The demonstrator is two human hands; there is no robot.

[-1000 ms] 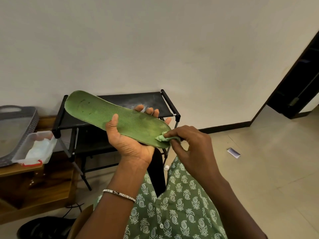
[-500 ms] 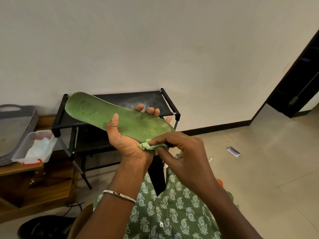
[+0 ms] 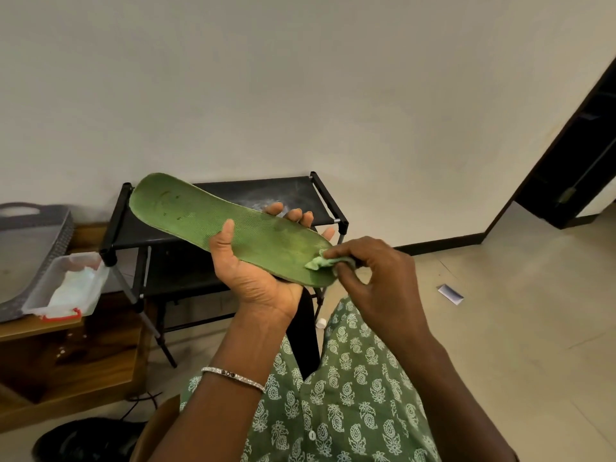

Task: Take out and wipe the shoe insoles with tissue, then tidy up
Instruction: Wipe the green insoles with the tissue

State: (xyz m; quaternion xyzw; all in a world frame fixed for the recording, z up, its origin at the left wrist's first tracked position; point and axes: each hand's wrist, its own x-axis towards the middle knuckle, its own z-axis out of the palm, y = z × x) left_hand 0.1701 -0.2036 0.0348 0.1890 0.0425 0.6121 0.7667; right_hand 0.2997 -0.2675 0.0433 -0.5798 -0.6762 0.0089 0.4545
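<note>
A long green insole (image 3: 200, 218) is held up in front of me, toe end pointing up-left. My left hand (image 3: 256, 271) grips it from below near the middle, thumb on top and fingertips curling over the far edge. My right hand (image 3: 376, 281) pinches a small crumpled tissue (image 3: 321, 262), stained green, and presses it on the heel end of the insole. A black shoe (image 3: 86, 440) lies on the floor at the lower left, partly cut off by the frame.
A black shoe rack (image 3: 283, 195) stands against the wall behind the insole. At the left a wooden table (image 3: 70, 358) carries a grey tray (image 3: 30, 258) and a clear box (image 3: 66, 288) of tissues. A paper scrap (image 3: 450, 294) and a white cap (image 3: 320, 323) lie on the floor.
My right hand has slid the tissue from the insole's lower near edge back rightward to the heel end. The left hand keeps the same grip.
</note>
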